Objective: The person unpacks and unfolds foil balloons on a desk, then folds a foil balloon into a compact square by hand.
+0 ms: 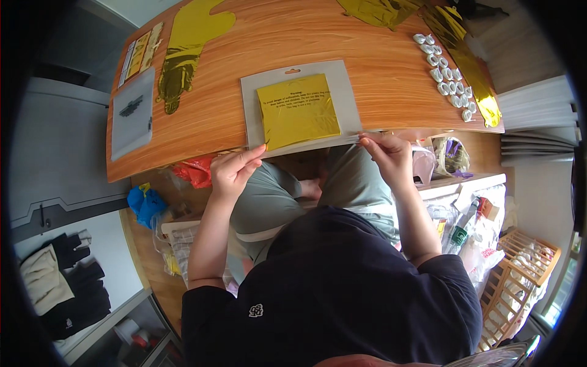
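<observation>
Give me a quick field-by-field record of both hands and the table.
left hand: pinching plastic bag, near left corner
right hand: pinching same bag, near right corner
bag contents: folded gold foil
bag position: flat, hang hole at far edge
table left: gold foil piece, frosted plastic sleeve
table right: small white rolls, gold foil strip

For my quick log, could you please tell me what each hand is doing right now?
Left hand: closed, pinching the clear bag by its near left corner.
Right hand: closed, pinching its near right corner.
</observation>
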